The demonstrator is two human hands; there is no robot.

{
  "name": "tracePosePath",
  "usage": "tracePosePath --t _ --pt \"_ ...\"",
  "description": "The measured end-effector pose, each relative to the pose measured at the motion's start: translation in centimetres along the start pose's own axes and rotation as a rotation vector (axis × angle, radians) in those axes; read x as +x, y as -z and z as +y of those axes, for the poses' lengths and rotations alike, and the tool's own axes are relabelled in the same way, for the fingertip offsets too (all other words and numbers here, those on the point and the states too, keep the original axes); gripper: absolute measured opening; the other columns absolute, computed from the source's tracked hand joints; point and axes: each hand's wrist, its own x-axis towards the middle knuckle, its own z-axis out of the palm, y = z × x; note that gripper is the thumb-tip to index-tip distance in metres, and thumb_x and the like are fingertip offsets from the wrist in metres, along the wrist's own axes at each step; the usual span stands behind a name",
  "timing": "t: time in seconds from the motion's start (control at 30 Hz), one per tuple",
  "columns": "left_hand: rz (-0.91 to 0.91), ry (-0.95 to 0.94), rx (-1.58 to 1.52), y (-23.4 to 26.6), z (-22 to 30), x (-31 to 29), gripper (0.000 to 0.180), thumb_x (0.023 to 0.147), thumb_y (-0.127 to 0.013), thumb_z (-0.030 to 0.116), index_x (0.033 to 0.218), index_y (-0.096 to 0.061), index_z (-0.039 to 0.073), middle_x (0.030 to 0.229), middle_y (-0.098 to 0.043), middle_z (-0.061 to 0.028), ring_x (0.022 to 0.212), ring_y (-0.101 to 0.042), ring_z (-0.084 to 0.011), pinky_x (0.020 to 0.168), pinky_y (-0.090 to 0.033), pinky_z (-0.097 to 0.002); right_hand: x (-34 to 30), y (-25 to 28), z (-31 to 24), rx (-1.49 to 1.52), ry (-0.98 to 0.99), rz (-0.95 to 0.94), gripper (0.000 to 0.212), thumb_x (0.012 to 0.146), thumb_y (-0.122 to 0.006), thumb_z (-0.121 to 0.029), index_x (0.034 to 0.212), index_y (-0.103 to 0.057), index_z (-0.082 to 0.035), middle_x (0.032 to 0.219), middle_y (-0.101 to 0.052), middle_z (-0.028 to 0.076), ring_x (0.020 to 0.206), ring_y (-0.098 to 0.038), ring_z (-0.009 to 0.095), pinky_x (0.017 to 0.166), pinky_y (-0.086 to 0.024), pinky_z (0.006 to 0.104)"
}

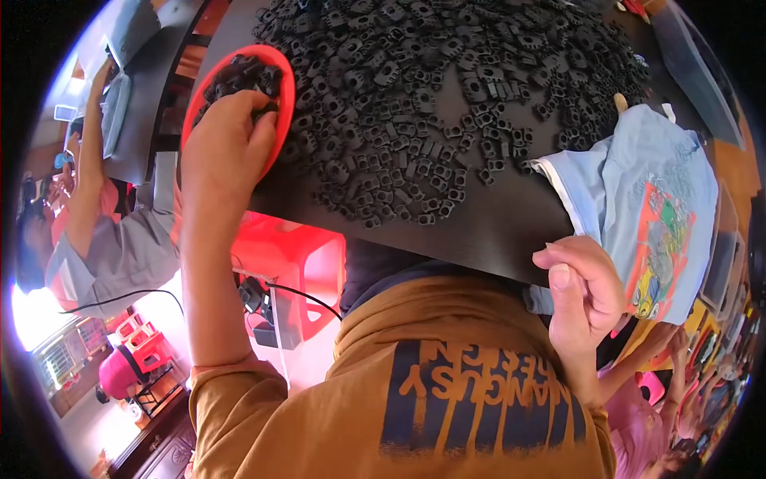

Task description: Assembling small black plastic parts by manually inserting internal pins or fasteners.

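Note:
My left hand point(227, 144) reaches over a red oval basket point(287, 88) at the table's left edge. Inside are black plastic parts point(243, 73). The thumb and index finger bend toward each other at the parts; the hand hides the other fingertips, so what it grips cannot be made out. Just off the table's near edge, at the right, my right hand point(586, 291) is closed, its thumb against the curled fingers. Anything inside that hand is hidden. A wide heap of small black plastic parts point(391, 104), many with round holes, covers much of the dark table point(495, 227).
Light blue printed cloth point(662, 199) hangs over the table's right edge. Beyond it stands a clear plastic bin point(702, 72). A red plastic stool point(299, 255) stands below the table. Other people sit at the left, one in a grey top point(128, 247), and at the lower right.

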Motion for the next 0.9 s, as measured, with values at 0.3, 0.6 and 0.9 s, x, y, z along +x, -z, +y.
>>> tracePosePath --t 0.3,0.6,0.9 --pt "-0.186 0.085 -0.779 1.9 8.5 -2.9 0.013 0.085 -0.063 0.002 0.098 -0.067 0.000 0.077 -0.058 0.0027 0.068 -0.048 -0.0013 0.060 -0.037 -0.0181 0.3 0.7 0.0 0.042 0.015 -0.051 0.018 0.082 -0.070 -0.001 0.099 -0.067 0.003 0.085 -0.068 0.012 0.073 -0.065 0.023 0.066 -0.048 0.0315" --pt "-0.694 -0.041 -1.238 -1.2 18.4 -4.6 0.010 0.083 -0.065 -0.002 0.093 -0.063 0.000 0.072 -0.049 0.0059 0.065 -0.038 -0.0014 0.057 -0.033 -0.0186 -0.6 2.5 1.2 0.295 0.004 -0.091 0.036 0.085 -0.068 0.001 0.120 -0.059 0.007 0.101 -0.065 0.015 0.088 -0.062 0.019 0.079 -0.047 0.0277" --pt "-0.600 -0.098 -1.100 -0.5 18.8 -3.8 0.010 0.088 -0.063 0.009 0.090 -0.060 -0.001 0.083 -0.053 -0.0004 0.073 -0.046 -0.0054 0.065 -0.036 -0.0193 -0.7 2.3 1.9 0.374 0.089 0.045 0.022 0.078 -0.072 0.000 0.098 -0.066 0.000 0.090 -0.067 0.010 0.077 -0.066 0.023 0.065 -0.050 0.0310"
